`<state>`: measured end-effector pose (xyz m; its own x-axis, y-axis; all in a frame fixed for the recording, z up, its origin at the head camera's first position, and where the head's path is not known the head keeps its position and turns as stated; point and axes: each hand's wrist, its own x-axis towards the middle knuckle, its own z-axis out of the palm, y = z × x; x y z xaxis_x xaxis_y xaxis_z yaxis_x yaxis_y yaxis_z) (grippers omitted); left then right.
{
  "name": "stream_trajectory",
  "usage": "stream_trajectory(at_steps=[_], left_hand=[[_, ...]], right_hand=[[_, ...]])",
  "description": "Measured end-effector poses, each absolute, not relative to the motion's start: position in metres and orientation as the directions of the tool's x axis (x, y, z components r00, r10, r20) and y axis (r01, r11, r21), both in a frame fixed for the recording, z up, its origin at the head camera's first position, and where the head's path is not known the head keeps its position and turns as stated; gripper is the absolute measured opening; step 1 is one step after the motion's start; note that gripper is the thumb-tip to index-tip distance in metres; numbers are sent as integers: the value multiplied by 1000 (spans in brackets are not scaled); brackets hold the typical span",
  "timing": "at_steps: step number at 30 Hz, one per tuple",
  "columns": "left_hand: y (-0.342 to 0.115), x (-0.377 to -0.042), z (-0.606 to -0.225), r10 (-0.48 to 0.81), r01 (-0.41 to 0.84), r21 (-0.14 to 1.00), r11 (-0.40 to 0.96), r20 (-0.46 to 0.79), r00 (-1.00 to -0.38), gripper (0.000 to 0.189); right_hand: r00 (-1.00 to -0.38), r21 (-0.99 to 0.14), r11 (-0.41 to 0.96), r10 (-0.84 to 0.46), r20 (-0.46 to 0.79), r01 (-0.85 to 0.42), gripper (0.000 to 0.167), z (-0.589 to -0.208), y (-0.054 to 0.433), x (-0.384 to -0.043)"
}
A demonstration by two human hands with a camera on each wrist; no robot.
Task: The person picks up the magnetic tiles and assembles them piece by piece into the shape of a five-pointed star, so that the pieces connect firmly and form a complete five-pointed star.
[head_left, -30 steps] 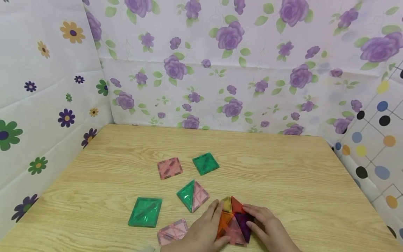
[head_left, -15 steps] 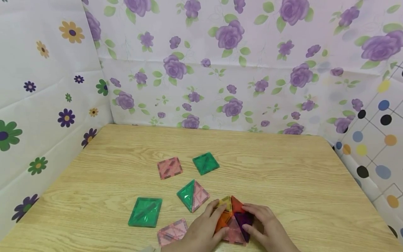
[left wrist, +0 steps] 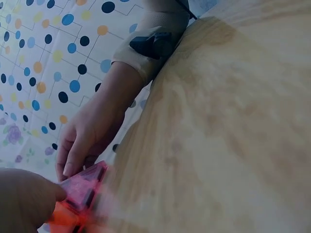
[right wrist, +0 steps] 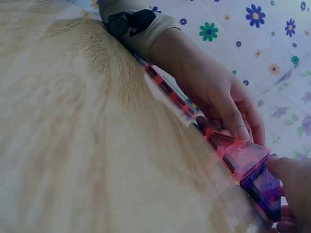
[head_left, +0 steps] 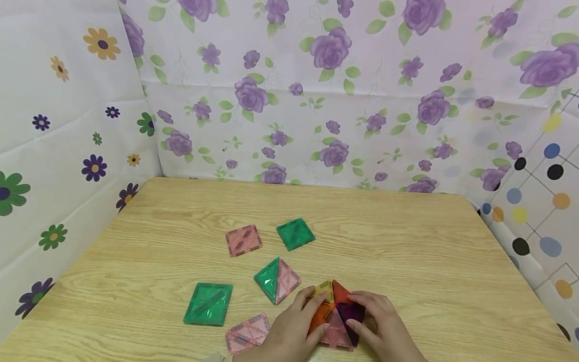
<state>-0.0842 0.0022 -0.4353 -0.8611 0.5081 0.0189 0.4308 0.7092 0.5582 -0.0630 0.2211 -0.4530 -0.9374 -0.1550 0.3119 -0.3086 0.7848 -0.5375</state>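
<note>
Triangular magnetic tiles stand joined in a low peaked ring in the head view: yellow (head_left: 324, 288), red (head_left: 340, 292), purple (head_left: 351, 314), pink (head_left: 336, 333) and orange (head_left: 318, 317). My left hand (head_left: 293, 326) holds the left side, fingers over the yellow and orange tiles and thumb by the pink one. Around the right side curls my right hand (head_left: 384, 326), its fingers at the red tile and its thumb on the purple. In the right wrist view the pink tile (right wrist: 238, 153) leans beside the purple tile (right wrist: 262, 187). The hands hide parts of the ring's outer edges.
On the wooden table (head_left: 407, 241) lie flat tile squares: a pink one (head_left: 244, 241), a green one (head_left: 296, 234), a larger green one (head_left: 208, 304), a green-and-pink one (head_left: 277, 280), and a pink one (head_left: 248, 333) beside the left wrist. Patterned cloth (head_left: 289, 100) encloses the table.
My left fingers have shifted slightly right, farther over the yellow and orange tiles. The joined tiles have drawn a little closer together between the hands. The flat squares have stayed put.
</note>
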Motion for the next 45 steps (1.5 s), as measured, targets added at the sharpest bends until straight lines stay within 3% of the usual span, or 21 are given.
stream_trajectory(at_steps=[6, 11, 17, 31, 45], left_hand=[[-9, -86, -432, 529, 494, 492, 717, 77, -845, 73], [-12, -87, -431, 556, 548, 462, 698, 133, -820, 72], [-10, -90, -431, 550, 559, 454, 694, 167, -818, 65], [2, -116, -427, 558, 594, 306, 744, 204, -804, 62], [0, -142, -430, 533, 553, 367, 748, 165, -830, 60]], right_hand=[[-916, -470, 803, -225, 331, -367, 56, -454, 225, -63], [-916, -448, 812, -247, 316, -374, 64, -455, 226, -62], [-924, -440, 827, -229, 307, -351, 61, -453, 224, -65], [-939, -503, 800, -213, 271, -327, 61, -451, 225, -87], [-924, -466, 814, -214, 317, -348, 57, -453, 220, -118]])
